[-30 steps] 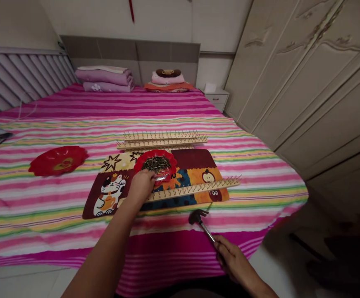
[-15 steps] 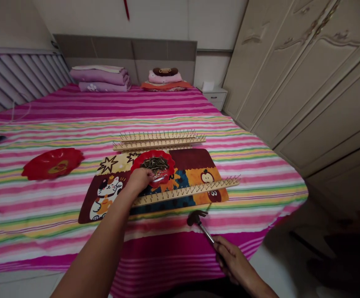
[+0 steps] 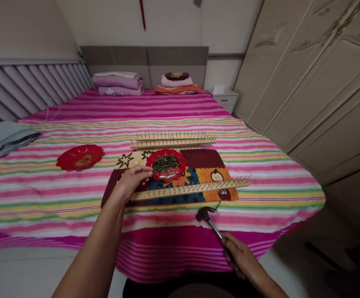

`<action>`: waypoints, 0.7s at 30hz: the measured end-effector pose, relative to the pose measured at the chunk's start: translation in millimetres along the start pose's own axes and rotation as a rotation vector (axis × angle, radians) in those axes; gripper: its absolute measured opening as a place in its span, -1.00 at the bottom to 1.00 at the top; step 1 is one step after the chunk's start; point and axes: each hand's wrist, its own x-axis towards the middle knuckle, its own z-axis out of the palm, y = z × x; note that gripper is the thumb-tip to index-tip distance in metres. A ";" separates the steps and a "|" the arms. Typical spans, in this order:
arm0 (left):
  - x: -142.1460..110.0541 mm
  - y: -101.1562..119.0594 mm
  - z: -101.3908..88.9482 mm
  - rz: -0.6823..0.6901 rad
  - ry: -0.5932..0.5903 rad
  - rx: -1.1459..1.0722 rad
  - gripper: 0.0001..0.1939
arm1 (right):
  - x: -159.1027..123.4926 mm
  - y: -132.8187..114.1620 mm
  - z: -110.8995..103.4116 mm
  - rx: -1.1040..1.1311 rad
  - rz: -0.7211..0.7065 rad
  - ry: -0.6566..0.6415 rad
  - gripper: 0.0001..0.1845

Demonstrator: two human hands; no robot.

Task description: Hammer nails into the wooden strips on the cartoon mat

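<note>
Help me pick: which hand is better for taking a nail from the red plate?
Probably the left hand: its fingers reach right to the red plate of nails. The right hand is gripping the hammer, further from the plate.

Nails [image 3: 166, 164] in a red plate [image 3: 180, 158] too small to count; right hand [image 3: 241, 257] hides the claw hammer's [image 3: 205, 214] handle end; grey cloth [image 3: 3, 140] cut off at left.

A striped bed [image 3: 43, 198] holds a printed mat [image 3: 201, 158], red plate [image 3: 80, 157].
</note>
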 end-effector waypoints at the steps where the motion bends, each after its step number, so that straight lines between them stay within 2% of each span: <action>1: -5.6 -3.5 -7.4 -0.002 0.028 -0.024 -0.66 | -0.4 -0.4 -0.1 -0.005 0.011 0.004 -0.57; 4: -21.0 -18.6 -25.0 -0.055 0.109 -0.042 -0.66 | -0.8 -1.4 -0.4 -0.014 0.027 0.011 -0.56; 7: -31.2 -36.0 -31.4 -0.082 0.136 -0.002 -0.65 | -0.7 -2.1 -0.2 -0.014 0.028 0.017 -0.55; 15: -24.5 -74.3 -23.8 0.018 0.178 0.137 -0.69 | -6.9 -8.9 2.7 -0.058 0.022 0.048 -0.56; 21: -22.4 -85.3 -22.9 0.055 0.221 0.265 -0.71 | -2.8 -4.7 0.4 -0.064 0.040 0.035 -0.55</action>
